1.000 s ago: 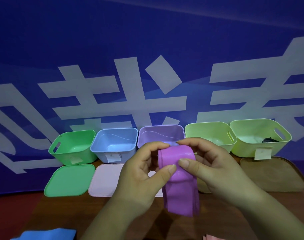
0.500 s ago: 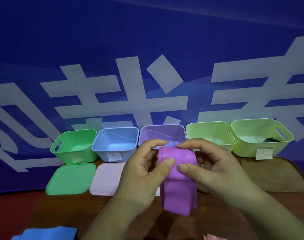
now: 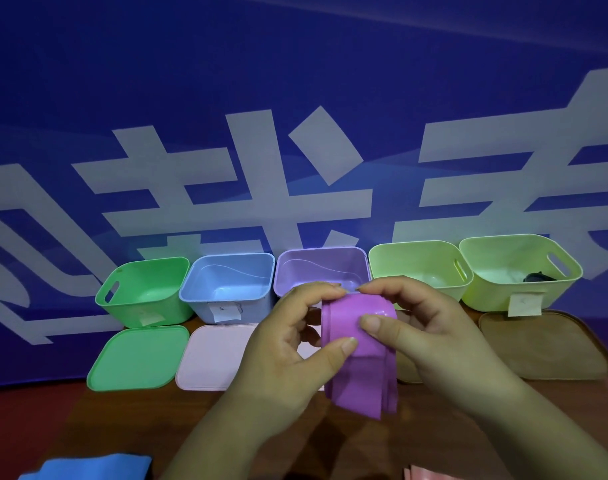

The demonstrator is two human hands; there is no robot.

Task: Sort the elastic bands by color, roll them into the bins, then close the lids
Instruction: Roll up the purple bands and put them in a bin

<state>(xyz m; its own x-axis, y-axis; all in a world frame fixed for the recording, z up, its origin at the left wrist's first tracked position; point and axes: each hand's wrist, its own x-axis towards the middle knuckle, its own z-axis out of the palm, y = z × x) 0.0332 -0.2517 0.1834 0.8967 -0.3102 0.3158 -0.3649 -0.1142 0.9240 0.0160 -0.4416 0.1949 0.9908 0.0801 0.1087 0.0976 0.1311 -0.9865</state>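
Both hands hold a purple elastic band [image 3: 359, 368] above the table, its upper end curled into a roll and its loose end hanging down. My left hand [image 3: 288, 344] pinches the roll's left side with thumb and fingers. My right hand [image 3: 420, 327] grips the right side, thumb on the front. Behind them stands a row of open bins: green [image 3: 143, 292], blue [image 3: 226, 289], purple [image 3: 321, 268], and two yellow-green ones [image 3: 416, 261] [image 3: 517, 268]. The far right bin holds a dark item [image 3: 538, 277].
Lids lie flat in front of the bins: green [image 3: 138, 358], pale pink [image 3: 214, 356], brown [image 3: 541, 344]. A blue band [image 3: 87, 467] lies at the bottom left edge, a pink one [image 3: 430, 474] at the bottom right. A blue banner wall rises behind the bins.
The hanging end of the purple band has grown shorter as the roll at the top thickened. Both hands stayed in place, fingers shifting on the roll.
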